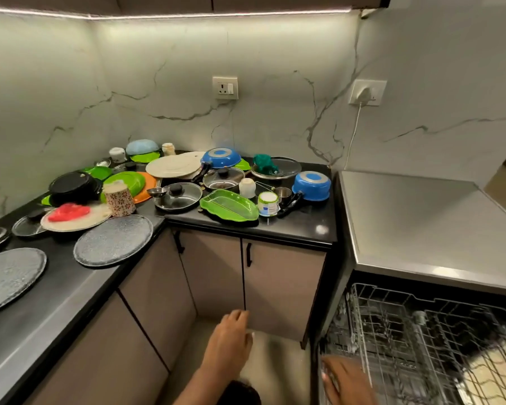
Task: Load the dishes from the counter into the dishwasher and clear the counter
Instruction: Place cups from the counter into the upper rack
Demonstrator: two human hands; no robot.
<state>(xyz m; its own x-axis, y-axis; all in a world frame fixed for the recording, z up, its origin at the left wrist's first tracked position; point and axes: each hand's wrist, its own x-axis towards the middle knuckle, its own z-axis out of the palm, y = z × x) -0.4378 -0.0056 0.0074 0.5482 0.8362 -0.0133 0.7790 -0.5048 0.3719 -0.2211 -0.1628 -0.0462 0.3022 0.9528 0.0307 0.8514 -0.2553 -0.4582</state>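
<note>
A black bench (pixel 298 226) bends round the corner of the kitchen, and it is full of dishes. The green leaf tray (pixel 229 205) lies near the front edge of the bench, so I tell places from it. Just left of the tray sits a steel pan with a glass lid (pixel 178 197). Behind the tray stands another glass lid (pixel 223 178) with a black knob, and behind that a blue bowl (pixel 221 157) lies upside down. Right of the tray a white cup (pixel 268 203) lies on its side, and past it a blue pot (pixel 311 186) sits bottom up. Far left of the tray are a flowery mug (pixel 119 199), a black pan (pixel 75 187), green plates (pixel 125 182), a red thing on a pale plate (pixel 76 219), and two big grey plates (pixel 113 240).

Down to the right of the tray the dishwasher (pixel 421 229) is open. Its wire rack (pixel 421 340) is pulled out.

The left hand (pixel 228 340) hangs in front of the cupboard doors (pixel 275 287), well below the tray. Its fingers are loose and it holds nothing. The right hand (pixel 345 381) is at the front edge of the wire rack. It is blurry, so I cannot tell if it grips the rack or only touches it.
</note>
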